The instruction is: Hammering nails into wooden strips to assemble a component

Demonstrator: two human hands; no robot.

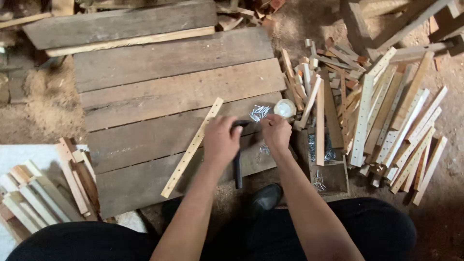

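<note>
Left hand [220, 140] on a hammer [238, 159], right hand [276, 133] beside nails [259, 112].

we see a low platform of dark, rough planks [159, 87] resting on a dusty floor [43, 106] strewn with sawdust. on the planks lie a long pale strip with a row of holes [192, 147], set at a slant, a small heap of shiny nails [259, 112], a round whitish lump [285, 108] near the right edge, and a dark hammer [238, 166] whose handle reaches past the front edge. directly on the floor we find a big pile of drilled strips [386, 125] to the right and a smaller stack of wood pieces [43, 193] to the left.
</note>
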